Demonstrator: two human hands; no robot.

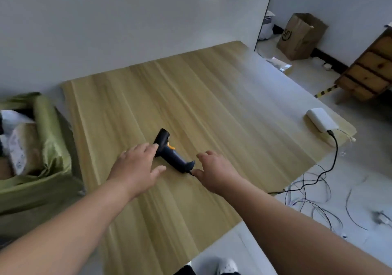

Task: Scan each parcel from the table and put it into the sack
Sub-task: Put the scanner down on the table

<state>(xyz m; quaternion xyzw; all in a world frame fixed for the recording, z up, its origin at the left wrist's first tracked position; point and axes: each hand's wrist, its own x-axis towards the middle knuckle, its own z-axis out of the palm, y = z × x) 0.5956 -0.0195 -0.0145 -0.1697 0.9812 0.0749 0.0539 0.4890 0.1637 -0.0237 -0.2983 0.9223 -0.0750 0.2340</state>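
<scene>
A dark blue barcode scanner (172, 154) with a yellow trigger lies on its side on the wooden table (212, 105). My left hand (135, 168) hovers just left of it, fingers spread, fingertips near the scanner's head. My right hand (214, 171) is just right of the handle's end, fingers apart, holding nothing. The green sack (48, 147) stands open at the table's left edge with wrapped parcels (21, 145) inside. I see no parcels on the tabletop.
A white power bank (322, 119) with a black cable lies near the table's right edge. Loose cables (318, 194) trail on the floor to the right. A cardboard box (301, 36) and a wooden drawer unit (369, 71) stand at the far right.
</scene>
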